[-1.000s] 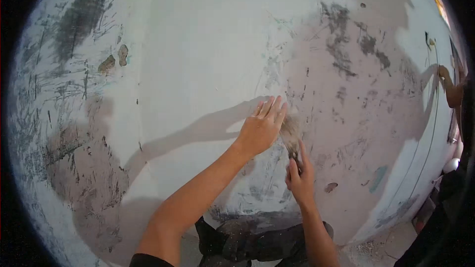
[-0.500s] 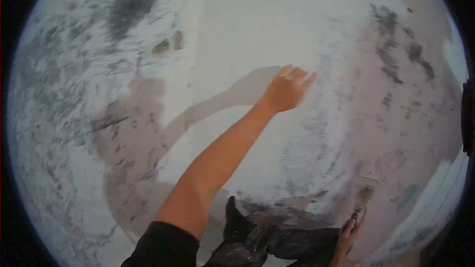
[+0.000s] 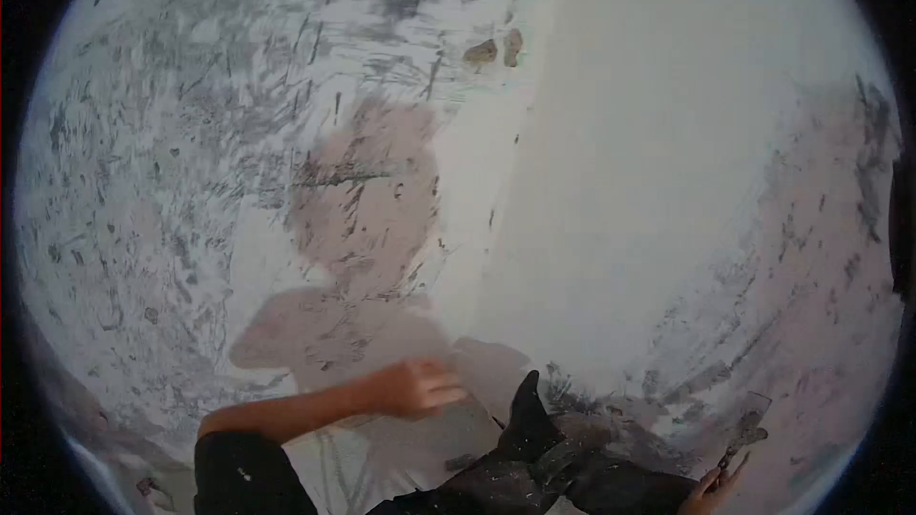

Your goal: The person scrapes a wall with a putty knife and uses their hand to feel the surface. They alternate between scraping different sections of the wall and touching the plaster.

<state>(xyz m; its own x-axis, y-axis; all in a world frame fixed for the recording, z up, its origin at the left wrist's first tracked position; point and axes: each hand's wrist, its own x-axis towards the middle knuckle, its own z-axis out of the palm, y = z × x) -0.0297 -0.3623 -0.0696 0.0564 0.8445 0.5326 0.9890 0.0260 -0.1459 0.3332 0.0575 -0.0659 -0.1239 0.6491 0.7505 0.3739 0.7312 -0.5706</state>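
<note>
A scraped, patchy wall (image 3: pixel 611 162) fills the view, white in the middle and scratched grey at the left. My left hand (image 3: pixel 415 387) is low in the frame, blurred, fingers loosely spread and holding nothing, off the wall. My right hand (image 3: pixel 714 491) is at the bottom right edge, gripping the handle of a flat scraper (image 3: pixel 747 424) whose blade points up near the wall. My dark, dust-covered knee (image 3: pixel 534 463) juts up between the two hands.
Two small brown chipped spots (image 3: pixel 494 48) mark the wall near the top. A pinkish bare patch (image 3: pixel 367 200) lies at the centre left, with my shadow below it. Another pinkish scraped area (image 3: pixel 830 229) covers the right side.
The view has swung left along the wall. My left hand dropped from the wall down toward my knee. My right hand with the scraper moved down to the bottom right corner.
</note>
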